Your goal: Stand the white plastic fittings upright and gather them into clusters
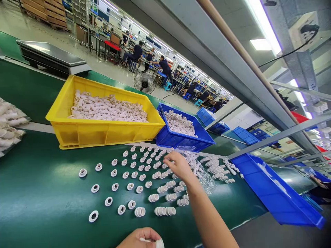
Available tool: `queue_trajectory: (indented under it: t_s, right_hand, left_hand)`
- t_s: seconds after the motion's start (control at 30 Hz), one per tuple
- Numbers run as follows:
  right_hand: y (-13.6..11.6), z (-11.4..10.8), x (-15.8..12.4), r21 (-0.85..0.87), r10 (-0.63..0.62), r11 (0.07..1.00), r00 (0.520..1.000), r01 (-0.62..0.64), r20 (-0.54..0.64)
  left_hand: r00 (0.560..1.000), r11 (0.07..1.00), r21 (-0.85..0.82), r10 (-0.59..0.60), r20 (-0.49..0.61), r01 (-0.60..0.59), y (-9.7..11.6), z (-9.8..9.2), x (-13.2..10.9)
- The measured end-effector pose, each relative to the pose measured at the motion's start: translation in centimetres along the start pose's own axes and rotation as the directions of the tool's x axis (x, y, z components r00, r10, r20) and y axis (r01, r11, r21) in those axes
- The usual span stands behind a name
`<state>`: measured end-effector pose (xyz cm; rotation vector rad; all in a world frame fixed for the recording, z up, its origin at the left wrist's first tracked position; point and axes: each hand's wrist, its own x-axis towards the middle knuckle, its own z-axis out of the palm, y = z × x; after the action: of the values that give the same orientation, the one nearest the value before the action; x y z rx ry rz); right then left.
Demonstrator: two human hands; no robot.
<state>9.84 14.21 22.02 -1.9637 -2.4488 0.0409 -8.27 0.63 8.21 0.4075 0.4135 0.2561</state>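
At the bottom edge, my left hand (142,237) is closed around a white plastic pipe fitting (159,243), partly cut off by the frame. My right hand (179,166) reaches out over rows of small white fittings on the green bench. Its fingers are bent together beside the standing fittings (157,165); whatever is between the fingertips is hidden. Flanged white rings (93,216) stand spaced out at the left of the rows. Nearer my right forearm, fittings are joined into longer ribbed pieces (160,210).
Behind the rows stand a yellow bin (108,135) and a blue bin (178,139), both filled with white fittings. Clear plastic film (208,182) and more fittings lie right. A blue tray (279,196) leans at the right edge. A scale (51,55), a bag of parts (10,125) and a fan (144,82) are also visible.
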Motion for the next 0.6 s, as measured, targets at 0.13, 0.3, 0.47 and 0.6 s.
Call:
queue_trajectory:
  t_s: [0.13, 0.3, 0.47, 0.6]
  right_hand:
    - [-3.9, -1.1, -7.3, 0.357, -0.372, 0.897, 0.882, 0.261, 0.29]
    - [-6.0, 0.3, -11.2, 0.396, -0.451, 0.874, 0.775, 0.283, 0.443]
    - [-5.2, -0.9, -10.1, 0.412, -0.435, 0.866, 0.834, 0.284, 0.34]
    - [-2.2, -2.1, -6.0, 0.309, -0.162, 0.942, 0.984, 0.131, 0.078]
  left_hand:
    - [0.995, 0.991, -0.114, 0.084, 0.06, -0.076, -0.2, 0.0, 0.0]
    - [0.978, 0.982, -0.126, 0.156, 0.14, -0.139, -0.4, 0.0, 0.0]
    - [0.991, 0.983, -0.159, 0.109, 0.076, -0.096, -0.6, 0.0, 0.2]
    - [0.999, 1.0, -0.023, -0.012, -0.042, 0.011, -0.8, -0.4, 0.4]
